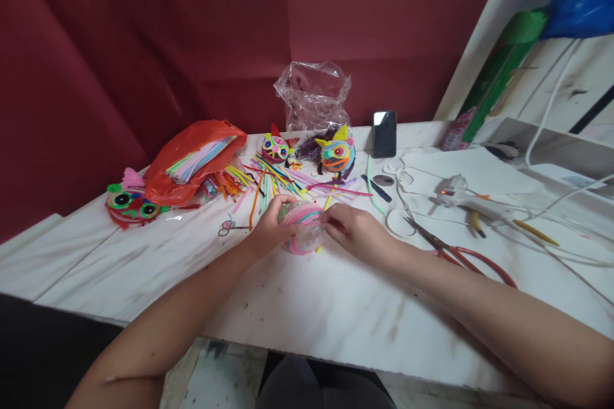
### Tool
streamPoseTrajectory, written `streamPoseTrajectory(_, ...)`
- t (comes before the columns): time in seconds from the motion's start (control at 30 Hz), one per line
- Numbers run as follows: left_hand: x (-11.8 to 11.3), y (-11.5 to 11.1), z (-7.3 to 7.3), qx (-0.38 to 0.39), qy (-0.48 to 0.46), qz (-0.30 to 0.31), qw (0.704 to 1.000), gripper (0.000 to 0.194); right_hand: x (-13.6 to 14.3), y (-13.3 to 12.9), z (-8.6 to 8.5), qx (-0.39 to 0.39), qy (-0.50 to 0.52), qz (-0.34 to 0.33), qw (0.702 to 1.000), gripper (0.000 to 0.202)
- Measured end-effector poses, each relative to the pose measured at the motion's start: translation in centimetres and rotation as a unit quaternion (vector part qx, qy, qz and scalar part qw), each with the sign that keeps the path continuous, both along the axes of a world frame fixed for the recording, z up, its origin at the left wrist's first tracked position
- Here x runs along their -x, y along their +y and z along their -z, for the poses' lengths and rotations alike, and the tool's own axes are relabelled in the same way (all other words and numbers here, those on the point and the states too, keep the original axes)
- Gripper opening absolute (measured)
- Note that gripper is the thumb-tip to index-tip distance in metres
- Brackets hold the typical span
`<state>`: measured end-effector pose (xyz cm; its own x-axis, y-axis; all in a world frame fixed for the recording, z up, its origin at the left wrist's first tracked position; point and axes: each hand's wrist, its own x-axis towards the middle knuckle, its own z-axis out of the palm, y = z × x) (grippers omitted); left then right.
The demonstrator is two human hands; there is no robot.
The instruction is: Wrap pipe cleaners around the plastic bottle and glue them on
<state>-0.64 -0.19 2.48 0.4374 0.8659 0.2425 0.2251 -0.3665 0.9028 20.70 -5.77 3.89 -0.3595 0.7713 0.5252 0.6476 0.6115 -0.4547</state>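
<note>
Over the marbled counter [307, 310] before us, our left hand [269, 225] cups a striped ball [304, 231] from nine o'clock, seemingly steadying it; our right hand [359, 231] pinches narrowly at three, on what we cannot tell. Orange-handled scissors [438, 243] lie handily beyond.

On my feed, the ball [307, 216] is between the left hand [269, 230] and the right hand [355, 230], above the table [336, 313]. Beyond it I have loose pipe cleaners [283, 174], with the left figure [277, 148] and right figure [339, 154] at their back and a wrapper [314, 96] behind those. On my left, a sack [165, 163] holds more pipe cleaners, with a mask [133, 206] at its left end. Small scissors [226, 226] lie left of the ball. The phone [384, 135] stands right of the right figure. Farther right, I see shears [448, 249] in front of the glue gun [451, 190], which is at the near edge of some paper [480, 169].
</note>
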Motion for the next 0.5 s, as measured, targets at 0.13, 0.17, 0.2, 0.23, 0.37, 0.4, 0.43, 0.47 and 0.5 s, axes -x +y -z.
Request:
streamPoseTrajectory(0.13,0.05,-0.10,0.09,0.006,-0.002,-0.001,1.000,0.058,0.30,0.25,0.41,0.039,0.056,0.017,0.998,0.008)
streamPoseTrajectory(0.17,0.03,-0.16,0.09,0.001,-0.001,-0.001,1.000,0.058,0.35,0.29,0.44,0.043,0.065,0.020,0.997,0.009)
streamPoseTrajectory(0.2,0.00,-0.22,0.08,-0.004,0.001,0.000,1.000,0.058,0.38,0.31,0.45,0.046,0.072,0.022,0.996,0.009)
streamPoseTrajectory(0.23,-0.05,-0.29,0.06,-0.006,0.001,0.001,1.000,0.057,0.39,0.34,0.46,0.049,0.076,0.025,0.996,0.010)
streamPoseTrajectory(0.37,-0.32,-0.52,-0.05,-0.005,0.003,0.001,1.000,0.059,0.40,0.42,0.58,0.053,0.081,0.029,0.995,0.012)
streamPoseTrajectory(0.4,-0.40,-0.56,-0.08,-0.006,0.005,-0.002,1.000,0.058,0.43,0.44,0.65,0.052,0.080,0.029,0.995,0.012)
streamPoseTrajectory(0.43,-0.47,-0.61,-0.11,-0.009,0.007,-0.005,1.000,0.058,0.46,0.46,0.73,0.049,0.079,0.029,0.995,0.013)
streamPoseTrajectory(0.47,-0.54,-0.65,-0.16,-0.011,0.010,-0.009,1.000,0.057,0.50,0.47,0.80,0.047,0.077,0.029,0.996,0.013)
streamPoseTrajectory(0.5,-0.60,-0.70,-0.22,-0.012,0.015,-0.013,1.000,0.056,0.53,0.48,0.85,0.045,0.074,0.027,0.996,0.013)
